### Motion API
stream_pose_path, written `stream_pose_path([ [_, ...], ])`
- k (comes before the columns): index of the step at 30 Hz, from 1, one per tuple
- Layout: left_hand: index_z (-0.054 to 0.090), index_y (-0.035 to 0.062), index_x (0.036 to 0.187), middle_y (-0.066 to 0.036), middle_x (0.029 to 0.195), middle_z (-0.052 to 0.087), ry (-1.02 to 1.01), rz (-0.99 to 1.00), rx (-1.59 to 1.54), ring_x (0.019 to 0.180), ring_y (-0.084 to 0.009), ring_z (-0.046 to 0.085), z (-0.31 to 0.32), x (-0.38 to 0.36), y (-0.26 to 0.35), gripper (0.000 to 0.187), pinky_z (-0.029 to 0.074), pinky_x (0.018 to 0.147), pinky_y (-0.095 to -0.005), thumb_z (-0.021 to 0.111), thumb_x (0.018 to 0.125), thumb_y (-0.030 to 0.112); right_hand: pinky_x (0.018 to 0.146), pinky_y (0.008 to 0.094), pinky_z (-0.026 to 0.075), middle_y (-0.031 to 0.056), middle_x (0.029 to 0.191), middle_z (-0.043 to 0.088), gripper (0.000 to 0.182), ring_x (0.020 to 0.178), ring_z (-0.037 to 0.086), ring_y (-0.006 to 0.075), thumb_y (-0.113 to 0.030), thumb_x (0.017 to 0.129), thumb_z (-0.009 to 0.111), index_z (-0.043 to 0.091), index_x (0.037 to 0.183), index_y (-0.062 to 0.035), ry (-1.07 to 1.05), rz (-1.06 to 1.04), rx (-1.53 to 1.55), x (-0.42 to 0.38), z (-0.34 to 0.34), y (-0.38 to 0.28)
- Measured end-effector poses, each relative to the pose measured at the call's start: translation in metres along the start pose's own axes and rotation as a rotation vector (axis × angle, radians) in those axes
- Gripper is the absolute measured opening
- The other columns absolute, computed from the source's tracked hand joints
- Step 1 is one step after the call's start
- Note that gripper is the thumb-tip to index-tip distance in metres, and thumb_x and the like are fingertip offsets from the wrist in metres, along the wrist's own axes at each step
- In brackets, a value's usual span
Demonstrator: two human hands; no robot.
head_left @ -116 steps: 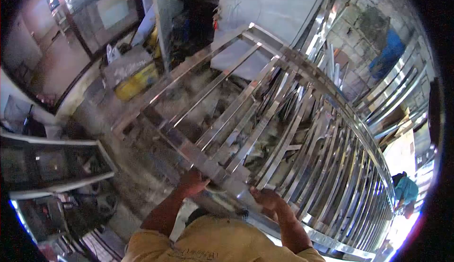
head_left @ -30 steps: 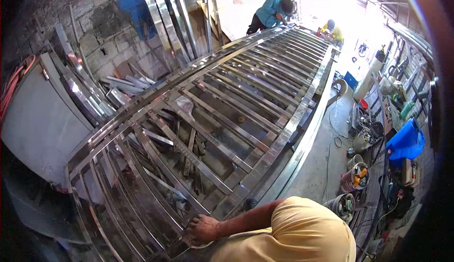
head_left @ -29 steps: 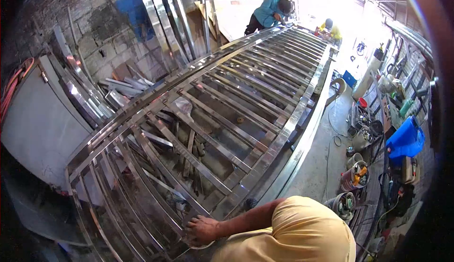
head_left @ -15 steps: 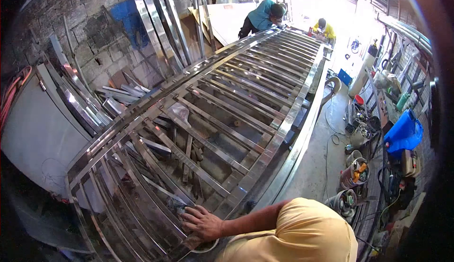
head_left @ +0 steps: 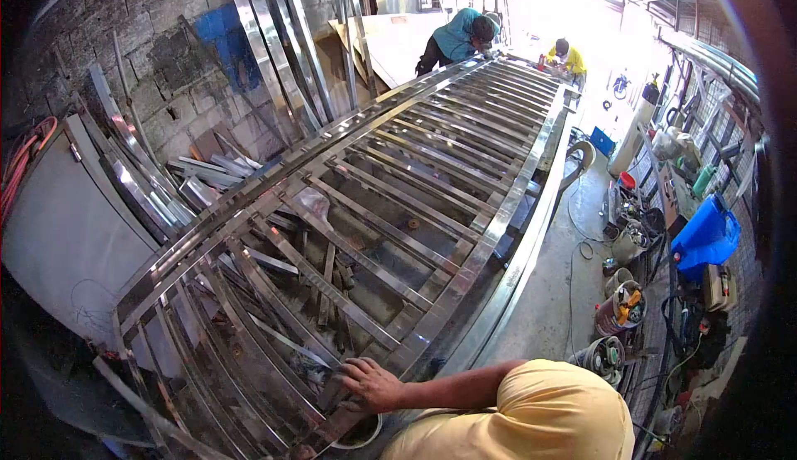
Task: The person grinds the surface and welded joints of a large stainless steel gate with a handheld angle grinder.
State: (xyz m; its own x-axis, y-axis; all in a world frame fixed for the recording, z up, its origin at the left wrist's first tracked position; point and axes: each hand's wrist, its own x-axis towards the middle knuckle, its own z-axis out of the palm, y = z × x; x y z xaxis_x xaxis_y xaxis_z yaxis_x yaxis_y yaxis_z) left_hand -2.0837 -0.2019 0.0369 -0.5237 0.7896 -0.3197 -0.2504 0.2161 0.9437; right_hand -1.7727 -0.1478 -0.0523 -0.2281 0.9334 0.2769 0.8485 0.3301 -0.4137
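Note:
My right hand (head_left: 371, 384) rests at the near end of a large metal frame (head_left: 490, 248), its fingers curled over the edge of the rail. The frame is shiny, with long side rails and many flat crossbars, and slants away from me towards the bright far end. Just below my wrist, partly hidden by the rail, shows the pale rim of a bucket (head_left: 378, 429). A loose metal bar (head_left: 158, 414) crosses the lower left, over the frame's near corner. My left hand is out of view.
Two people, one in a teal top (head_left: 455, 36) and one in yellow (head_left: 571, 56), bend over the far end. Metal tubes (head_left: 270, 53) lean on the block wall. Along the right stand buckets (head_left: 618, 306), a blue jerrycan (head_left: 707, 236) and a gas cylinder (head_left: 635, 132). A cable lies on the floor.
My right hand has shifted slightly right and up, its fingers now bent over the rail instead of spread. The loose metal bar has come into view at the lower left.

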Motion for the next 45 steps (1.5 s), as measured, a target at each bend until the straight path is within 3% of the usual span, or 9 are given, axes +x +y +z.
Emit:
stream_pose_path([
  [6, 0.045, -0.0026, 0.147, -0.021, 0.149, 0.046, -0.143, -0.242, 0.278, 0.129, -0.0348, 0.051, 0.039, -0.008, -0.017, 0.073, 0.04, 0.106, -0.0466, 0.061, 0.097, 0.048, 0.117, 0.0489, 0.027, 0.0207, 0.15, 0.04, 0.068, 0.139, 0.037, 0.0381, -0.043, 0.089, 0.065, 0.044, 0.144, -0.0081, -0.201, 0.128, -0.071, -0.004, -0.018, 0.035],
  [10, 0.055, 0.0007, 0.14, -0.015, 0.142, 0.052, -0.238, -0.053, 0.221, 0.122, -0.0311, 0.052, 0.003, 0.049, -0.114, 0.062, 0.04, 0.103, -0.0459, 0.055, 0.1, 0.047, 0.114, 0.0468, 0.03, 0.0185, 0.147, 0.043, 0.068, 0.136, 0.04, 0.0352, -0.045, 0.09, 0.064, 0.044, 0.144, -0.0086, -0.197, 0.107, -0.091, -0.007, -0.008, 0.044],
  [13, 0.062, 0.0006, 0.133, -0.014, 0.139, 0.054, -0.43, -0.28, 0.165, 0.119, -0.0298, 0.054, 0.014, 0.046, -0.087, 0.056, 0.041, 0.101, -0.0455, 0.056, 0.1, 0.045, 0.108, 0.0431, 0.039, 0.0152, 0.13, 0.059, 0.059, 0.125, 0.052, 0.032, -0.056, 0.094, 0.057, 0.059, 0.126, -0.0067, -0.055, 0.094, -0.105, -0.005, -0.021, 0.034],
  [16, 0.067, -0.0015, 0.123, -0.014, 0.128, 0.062, -0.352, -0.252, 0.394, 0.113, -0.0284, 0.059, 0.052, -0.009, -0.021, 0.051, 0.045, 0.096, -0.0439, 0.058, 0.1, 0.043, 0.109, 0.0456, 0.034, 0.0166, 0.139, 0.05, 0.064, 0.13, 0.044, 0.0341, -0.052, 0.094, 0.058, 0.048, 0.14, -0.0078, -0.277, 0.127, -0.104, -0.003, -0.021, 0.036],
  [28, 0.068, 0.0011, 0.109, -0.012, 0.098, 0.07, -0.393, 0.138, 0.458, 0.089, -0.0242, 0.065, 0.084, -0.049, -0.077, 0.031, 0.051, 0.082, -0.0386, 0.061, 0.097, 0.028, 0.105, 0.0492, 0.041, 0.0177, 0.128, 0.057, 0.066, 0.125, 0.052, 0.0352, -0.056, 0.086, 0.067, 0.057, 0.128, -0.0059, -0.203, -0.026, 0.001, -0.019, -0.011, 0.058],
  [29, 0.069, 0.005, 0.109, -0.008, 0.095, 0.069, -0.561, 0.216, 0.346, 0.088, -0.0223, 0.064, 0.081, -0.048, -0.099, 0.024, 0.049, 0.081, -0.037, 0.064, 0.095, 0.024, 0.1, 0.0498, 0.045, 0.0192, 0.124, 0.059, 0.064, 0.118, 0.057, 0.0368, -0.053, 0.083, 0.072, 0.059, 0.124, -0.0059, -0.39, 0.06, 0.095, -0.008, -0.042, 0.053],
  [30, 0.067, 0.004, 0.105, -0.006, 0.096, 0.068, -0.573, 0.261, 0.377, 0.088, -0.0207, 0.062, 0.107, -0.086, -0.069, 0.023, 0.049, 0.082, -0.0363, 0.063, 0.096, 0.025, 0.094, 0.0479, 0.049, 0.02, 0.116, 0.062, 0.059, 0.106, 0.061, 0.038, -0.048, 0.079, 0.077, 0.062, 0.118, -0.0057, -0.007, -0.145, 0.122, -0.028, -0.019, 0.074],
  [34, 0.067, 0.0005, 0.106, -0.007, 0.097, 0.068, -0.684, -0.071, 0.024, 0.094, -0.0179, 0.064, 0.129, -0.117, -0.112, 0.027, 0.05, 0.085, -0.0342, 0.064, 0.098, 0.027, 0.087, 0.0428, 0.053, 0.02, 0.114, 0.061, 0.044, 0.1, 0.063, 0.0356, -0.022, 0.083, 0.08, 0.06, 0.117, -0.0038, 0.062, -0.284, 0.334, -0.031, -0.058, 0.09],
  [45, 0.064, 0.0011, 0.11, -0.008, 0.096, 0.067, -0.959, 0.189, 0.522, 0.091, -0.0198, 0.062, 0.199, -0.168, -0.115, 0.033, 0.049, 0.082, -0.0368, 0.065, 0.097, 0.032, 0.098, 0.0366, 0.048, 0.0107, 0.122, 0.061, 0.05, 0.114, 0.058, 0.0187, -0.027, 0.102, 0.06, 0.045, 0.142, -0.0002, -0.436, 0.205, 1.437, -0.072, -0.147, 0.14],
])
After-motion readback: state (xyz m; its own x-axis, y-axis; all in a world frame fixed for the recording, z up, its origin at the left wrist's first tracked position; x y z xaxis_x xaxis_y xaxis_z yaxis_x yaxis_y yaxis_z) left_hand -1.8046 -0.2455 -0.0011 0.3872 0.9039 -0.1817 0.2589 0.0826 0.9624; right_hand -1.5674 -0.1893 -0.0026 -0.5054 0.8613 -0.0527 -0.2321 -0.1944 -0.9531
